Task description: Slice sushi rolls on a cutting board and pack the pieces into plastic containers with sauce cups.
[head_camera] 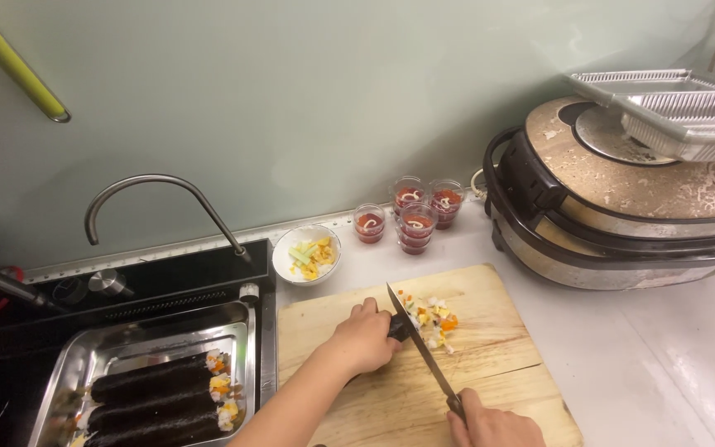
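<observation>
— What colours sit around the pale wooden cutting board [490, 364]?

— On it, white, yellow and orange scraps [434, 319]. Left of it, black rolls [155, 397] in a silver tray [126, 348]. Behind it, a white bowl [308, 255] of yellow and green bits, plus red-filled clear cups [411, 217].

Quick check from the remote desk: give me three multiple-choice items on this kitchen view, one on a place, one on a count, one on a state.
1. Where are the uncut seaweed rolls?
A. In the metal tray
B. On the cutting board
C. In the white bowl

2. How many small sauce cups stand by the wall?
A. Two
B. Four
C. Six

3. What does the right hand hold?
A. Nothing
B. A cup
C. The knife

Answers: 1 A, the rolls lie in the tray left of the board. 2 B, four cups are clustered there. 3 C, it grips the handle.
</observation>
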